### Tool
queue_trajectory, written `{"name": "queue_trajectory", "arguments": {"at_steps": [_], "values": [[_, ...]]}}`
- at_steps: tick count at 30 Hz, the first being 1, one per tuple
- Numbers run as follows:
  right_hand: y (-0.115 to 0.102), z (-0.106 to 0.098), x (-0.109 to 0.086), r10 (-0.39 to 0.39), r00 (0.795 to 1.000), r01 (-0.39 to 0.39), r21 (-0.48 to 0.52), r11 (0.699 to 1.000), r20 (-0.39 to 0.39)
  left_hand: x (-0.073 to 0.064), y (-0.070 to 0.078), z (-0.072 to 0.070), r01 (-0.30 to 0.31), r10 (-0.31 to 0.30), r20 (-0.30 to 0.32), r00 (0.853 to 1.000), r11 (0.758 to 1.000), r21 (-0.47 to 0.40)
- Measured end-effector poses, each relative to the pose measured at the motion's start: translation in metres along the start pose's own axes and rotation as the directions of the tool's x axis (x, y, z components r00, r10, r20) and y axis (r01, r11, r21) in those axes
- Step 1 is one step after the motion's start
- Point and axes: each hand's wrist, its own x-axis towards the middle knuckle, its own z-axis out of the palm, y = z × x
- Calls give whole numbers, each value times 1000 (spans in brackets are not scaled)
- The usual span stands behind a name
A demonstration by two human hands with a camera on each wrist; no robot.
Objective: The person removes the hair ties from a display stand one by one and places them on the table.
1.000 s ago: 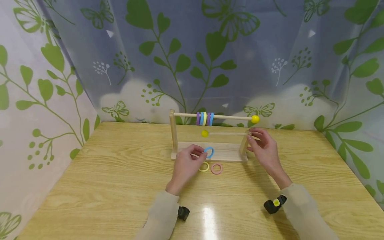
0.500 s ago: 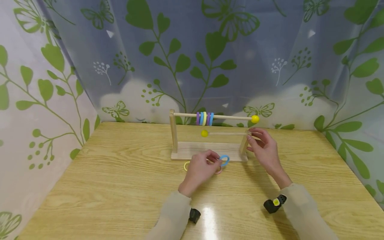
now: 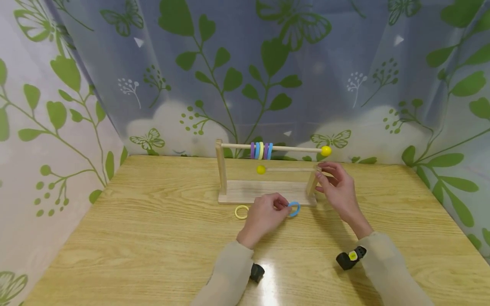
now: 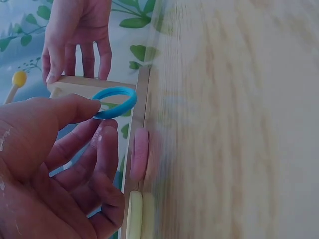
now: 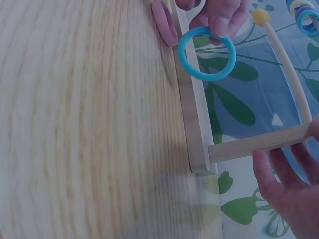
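My left hand (image 3: 266, 216) pinches a blue ring (image 4: 115, 113) between thumb and fingertips, in front of the base of a wooden ring stand (image 3: 268, 187). My right hand (image 3: 338, 193) holds the stand's short right post (image 5: 261, 143), thumb near its top and fingers against its side. From that post a lower rod (image 3: 289, 170) runs left to a yellow ball. On the upper rod (image 3: 298, 149) hang several purple, blue and yellow rings (image 3: 261, 151). A yellow ring (image 3: 236, 212) lies before the base. Beside it is a pink ring (image 4: 140, 154), hidden by my left hand in the head view.
The stand sits on a wood-grain table (image 3: 160, 246). A patterned curtain (image 3: 245, 85) with leaves and butterflies rises behind the table's back edge. The upper rod's yellow ball (image 3: 326, 151) sticks out near my right hand.
My left hand has carried the blue ring rightward and slightly toward the table front. The yellow ring has shifted left along the base. My right hand stays on the post.
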Motion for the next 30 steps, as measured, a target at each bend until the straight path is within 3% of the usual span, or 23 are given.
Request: {"name": "queue_trajectory", "arguments": {"at_steps": [14, 22, 30], "values": [[1, 0, 0, 5, 1000, -5, -7, 1000, 0, 10, 0, 5, -15, 9, 46, 999, 991, 136], [1, 0, 0, 5, 1000, -5, 2, 1000, 1, 10, 3, 4, 16, -25, 55, 998, 985, 169], [1, 0, 0, 10, 1000, -10, 0, 1000, 3, 10, -2, 0, -1, -7, 57, 998, 990, 142]]}}
